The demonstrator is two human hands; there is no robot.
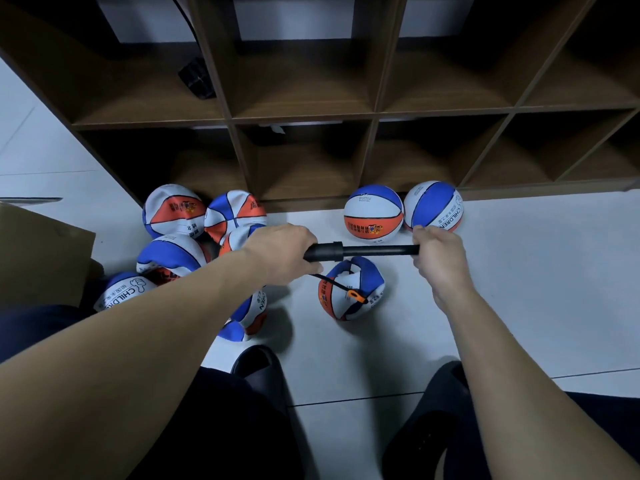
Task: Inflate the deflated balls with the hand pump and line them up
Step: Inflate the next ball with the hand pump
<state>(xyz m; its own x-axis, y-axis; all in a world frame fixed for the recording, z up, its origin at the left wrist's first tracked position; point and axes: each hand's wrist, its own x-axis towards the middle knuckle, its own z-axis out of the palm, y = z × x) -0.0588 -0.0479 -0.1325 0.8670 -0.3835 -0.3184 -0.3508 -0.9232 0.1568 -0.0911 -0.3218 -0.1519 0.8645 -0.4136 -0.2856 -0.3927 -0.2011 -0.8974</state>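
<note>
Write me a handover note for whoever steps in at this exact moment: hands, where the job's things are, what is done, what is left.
Left hand: grip curled round the pump barrel.
Right hand: grip on the pump's handle end, rod drawn out.
The pump's hose runs down to the crumpled ball on the floor between the feet; its orange tip sits at the ball's top, and the ball is clearly short of air.
Done: two round balls stand side by side against the shelf base, the orange-bottomed ball and the blue-striped ball.
Left: finish this ball, add it to that row, then work through the limp pile on the left.
</note>
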